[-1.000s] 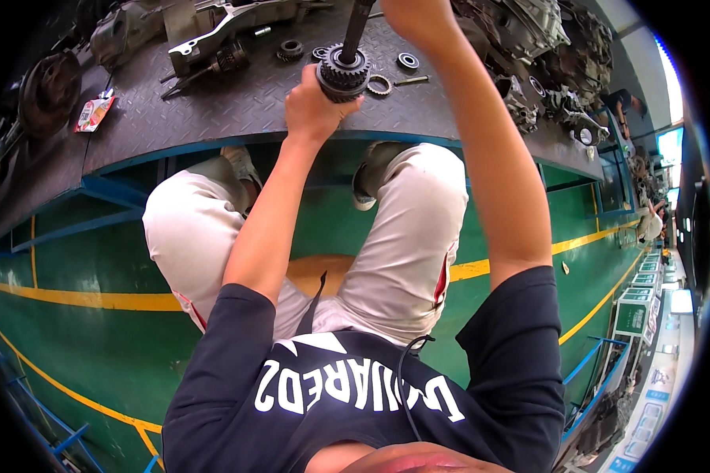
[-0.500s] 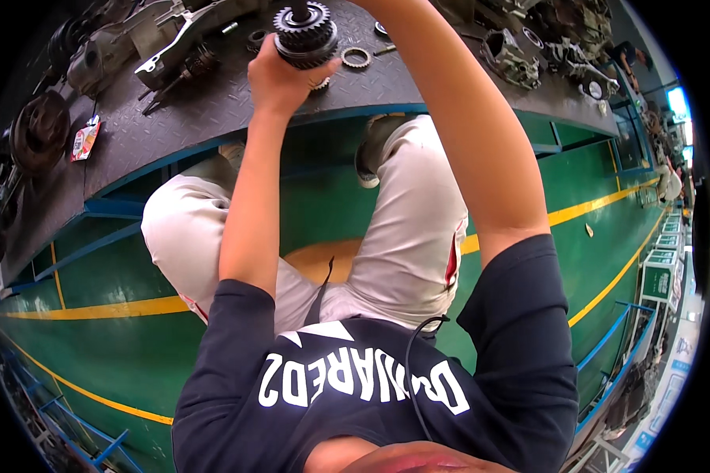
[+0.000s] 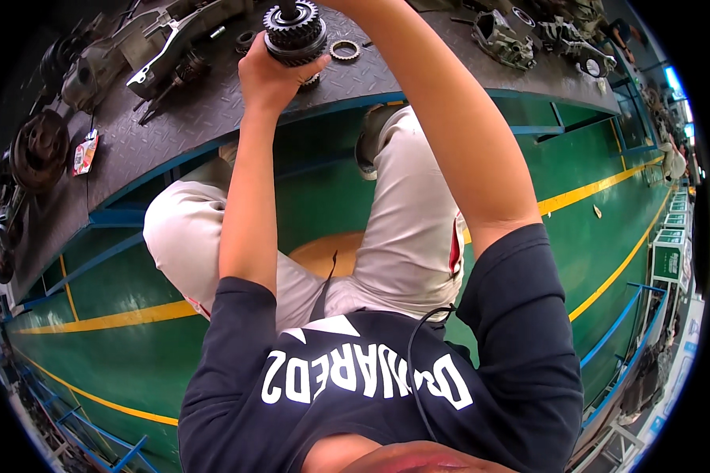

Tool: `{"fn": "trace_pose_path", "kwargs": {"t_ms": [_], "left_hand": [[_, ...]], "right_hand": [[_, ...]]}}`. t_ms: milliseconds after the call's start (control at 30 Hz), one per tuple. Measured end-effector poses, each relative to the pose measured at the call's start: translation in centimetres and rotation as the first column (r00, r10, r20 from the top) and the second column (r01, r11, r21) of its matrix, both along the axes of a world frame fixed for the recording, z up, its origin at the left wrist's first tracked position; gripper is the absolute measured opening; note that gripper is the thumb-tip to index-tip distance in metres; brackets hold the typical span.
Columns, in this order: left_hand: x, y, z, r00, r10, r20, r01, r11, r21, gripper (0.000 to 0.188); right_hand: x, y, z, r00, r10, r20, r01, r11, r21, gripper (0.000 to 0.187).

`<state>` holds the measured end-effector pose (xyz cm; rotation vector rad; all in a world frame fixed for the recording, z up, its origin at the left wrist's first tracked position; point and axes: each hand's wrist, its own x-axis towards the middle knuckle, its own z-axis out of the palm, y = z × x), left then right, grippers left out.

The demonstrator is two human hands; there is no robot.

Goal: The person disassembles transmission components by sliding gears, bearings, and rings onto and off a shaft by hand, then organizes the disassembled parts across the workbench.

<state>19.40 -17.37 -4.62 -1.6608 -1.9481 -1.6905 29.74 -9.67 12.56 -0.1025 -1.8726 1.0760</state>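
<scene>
A stack of dark, toothed steel gears (image 3: 294, 35) is held at the near edge of a dark, diamond-patterned metal tabletop (image 3: 205, 102) by the bare left hand (image 3: 272, 75) of a person seated in beige trousers (image 3: 406, 213) and a black short-sleeved T-shirt (image 3: 379, 347). The stack is gripped low, with the fingers curled around its left side and the thumb pressed beneath its right; a dark metal shaft (image 3: 288, 9) is seen rising from its centre. Whether the stack is touching the tabletop cannot be told. The bare right forearm (image 3: 457, 134) is stretched up toward the shaft, but the right hand is cut off by the upper edge, so the state of its fingers cannot be told. A thin, toothed grey metal ring (image 3: 345, 50) is laid flat just right of the stack. To the left, a slender dark geared shaft (image 3: 188, 69) is set beside a large, pale-edged metal casting (image 3: 170, 43), with a red-and-white packet (image 3: 86, 152) placed farther left. Grey metal housings (image 3: 503, 41) are gathered toward the right, above a glossy green floor (image 3: 560, 244) striped in yellow.
</scene>
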Motion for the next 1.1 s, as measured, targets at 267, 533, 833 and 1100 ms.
{"fn": "trace_pose_path", "kwargs": {"t_ms": [267, 533, 833, 1100], "left_hand": [[0.0, 0.7, 2.9, 0.998, 0.014, -0.054, -0.014, 1.000, 0.007, 0.071], [1.6, -0.6, 11.2, 0.993, -0.035, 0.112, 0.041, 0.998, -0.057, 0.058], [0.1, -1.7, 13.3, 0.996, -0.028, -0.090, 0.017, 0.993, -0.121, 0.066], [1.5, -1.1, 12.4, 1.000, -0.021, 0.019, 0.022, 0.994, -0.107, 0.061]], "right_hand": [[-0.1, 2.7, -0.8, 0.998, -0.048, -0.044, 0.051, 0.996, 0.074, 0.037], [1.0, 0.8, -0.3, 1.000, 0.000, -0.025, 0.000, 1.000, -0.018, 0.038], [0.1, 1.0, -1.7, 0.971, 0.072, -0.227, -0.129, 0.960, -0.247, 0.036], [2.1, 2.0, -2.2, 0.969, 0.080, -0.232, -0.119, 0.980, -0.158, 0.027]]}}
